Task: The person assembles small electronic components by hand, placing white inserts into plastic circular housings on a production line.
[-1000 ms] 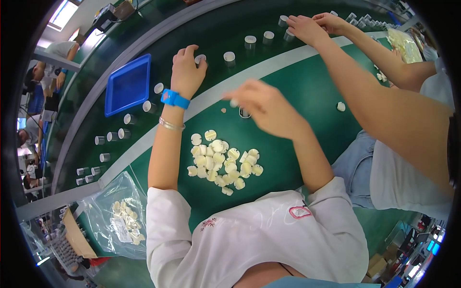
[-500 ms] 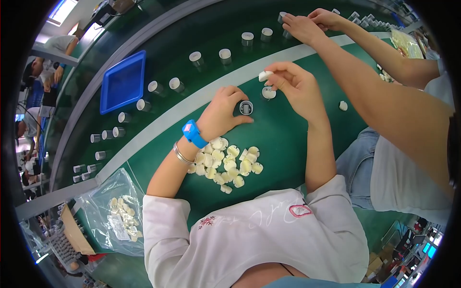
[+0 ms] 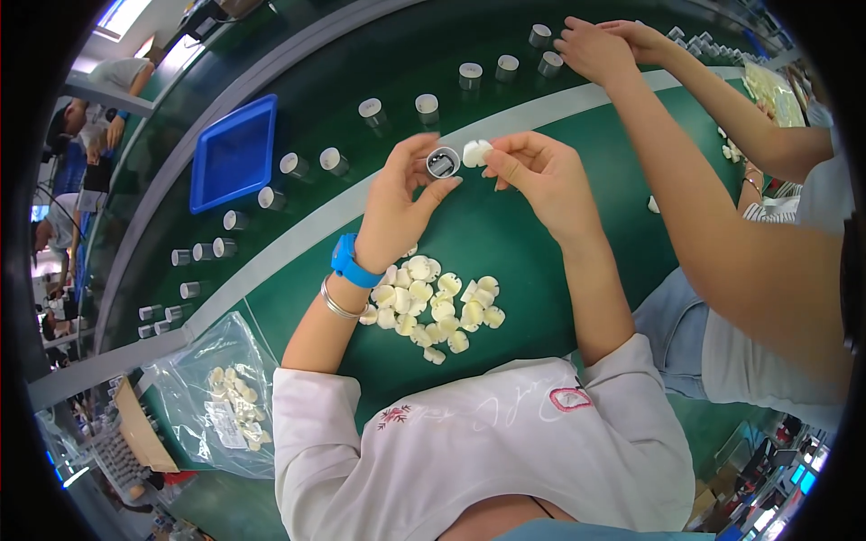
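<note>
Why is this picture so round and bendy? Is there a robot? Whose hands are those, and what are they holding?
There's no robot here, just a person using two bare hands. The camera sits on that person's head and looks down. Its wide fisheye lens makes straight edges bend.

The left hand holds a small round cup, with something inside that's too small to make out. Close beside it, the right hand pinches something small and white.

On the green table lies a pile of pale pieces. Farther away are a blue tray and little grey cylinders with white tops, like this one. The hand at the upper right belongs to somebody else.
</note>
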A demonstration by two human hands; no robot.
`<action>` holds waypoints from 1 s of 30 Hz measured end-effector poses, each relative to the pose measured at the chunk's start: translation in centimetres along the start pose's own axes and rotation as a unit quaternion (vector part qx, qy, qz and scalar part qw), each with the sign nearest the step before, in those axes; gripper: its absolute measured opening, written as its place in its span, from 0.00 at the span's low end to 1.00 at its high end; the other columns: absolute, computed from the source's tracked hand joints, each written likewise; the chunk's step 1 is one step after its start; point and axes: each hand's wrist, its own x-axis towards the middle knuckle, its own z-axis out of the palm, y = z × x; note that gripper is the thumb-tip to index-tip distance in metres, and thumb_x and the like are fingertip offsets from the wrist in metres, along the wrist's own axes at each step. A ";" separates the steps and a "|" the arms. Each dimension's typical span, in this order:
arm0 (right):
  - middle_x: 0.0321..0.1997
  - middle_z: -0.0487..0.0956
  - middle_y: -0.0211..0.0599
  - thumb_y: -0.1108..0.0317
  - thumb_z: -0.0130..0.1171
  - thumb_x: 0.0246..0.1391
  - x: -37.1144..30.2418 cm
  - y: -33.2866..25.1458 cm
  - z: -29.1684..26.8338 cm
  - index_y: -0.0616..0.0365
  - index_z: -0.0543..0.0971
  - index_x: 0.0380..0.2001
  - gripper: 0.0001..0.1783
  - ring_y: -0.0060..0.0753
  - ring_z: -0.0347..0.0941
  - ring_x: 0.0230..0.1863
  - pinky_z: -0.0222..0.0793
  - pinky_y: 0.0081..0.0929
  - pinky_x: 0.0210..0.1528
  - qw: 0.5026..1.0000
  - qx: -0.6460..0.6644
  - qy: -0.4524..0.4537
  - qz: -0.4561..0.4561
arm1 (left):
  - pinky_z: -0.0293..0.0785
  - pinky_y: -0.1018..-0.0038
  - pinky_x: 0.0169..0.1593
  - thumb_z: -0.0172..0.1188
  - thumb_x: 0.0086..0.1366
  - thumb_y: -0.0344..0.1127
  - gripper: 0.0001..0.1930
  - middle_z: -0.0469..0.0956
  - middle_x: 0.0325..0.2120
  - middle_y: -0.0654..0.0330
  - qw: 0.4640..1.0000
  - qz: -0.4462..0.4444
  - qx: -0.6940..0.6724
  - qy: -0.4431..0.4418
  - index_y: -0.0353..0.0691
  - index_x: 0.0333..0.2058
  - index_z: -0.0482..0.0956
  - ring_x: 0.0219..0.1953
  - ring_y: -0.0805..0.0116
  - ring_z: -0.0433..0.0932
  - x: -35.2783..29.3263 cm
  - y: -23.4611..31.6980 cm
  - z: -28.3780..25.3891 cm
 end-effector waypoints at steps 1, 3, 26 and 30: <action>0.36 0.76 0.36 0.73 0.58 0.50 0.0 0.4 0.2 0.67 0.76 0.31 0.07 0.20 0.71 0.30 0.67 0.14 0.33 1.000 -0.010 0.001 -0.015 | 0.71 0.76 0.41 0.58 0.55 0.21 0.23 0.71 0.41 0.56 0.998 0.021 0.054 0.015 0.37 0.50 0.66 0.36 0.70 0.73 0.0 -0.3 0.0; 0.39 0.74 0.35 0.72 0.59 0.50 -0.1 0.5 0.6 0.66 0.76 0.30 0.07 0.19 0.69 0.30 0.65 0.14 0.34 0.999 -0.020 0.003 -0.030 | 0.72 0.75 0.41 0.58 0.53 0.21 0.22 0.71 0.41 0.55 0.991 0.077 0.111 0.016 0.37 0.48 0.68 0.35 0.68 0.74 0.0 -0.4 0.0; 0.26 0.80 0.40 0.72 0.55 0.51 -0.7 0.9 3.2 0.68 0.78 0.33 0.09 0.22 0.77 0.26 0.69 0.16 0.25 0.968 -0.221 0.057 -0.107 | 0.75 0.77 0.43 0.55 0.55 0.21 0.16 0.71 0.43 0.54 0.994 0.080 0.072 0.034 0.32 0.44 0.73 0.41 0.68 0.75 -0.6 0.9 0.6; 0.24 0.80 0.40 0.73 0.56 0.49 -0.7 1.2 3.6 0.68 0.78 0.31 0.08 0.23 0.76 0.24 0.69 0.17 0.25 0.943 -0.289 0.074 -0.149 | 0.76 0.79 0.41 0.53 0.56 0.22 0.13 0.73 0.42 0.54 0.995 0.043 0.059 0.068 0.31 0.41 0.75 0.38 0.71 0.75 -0.9 1.0 1.1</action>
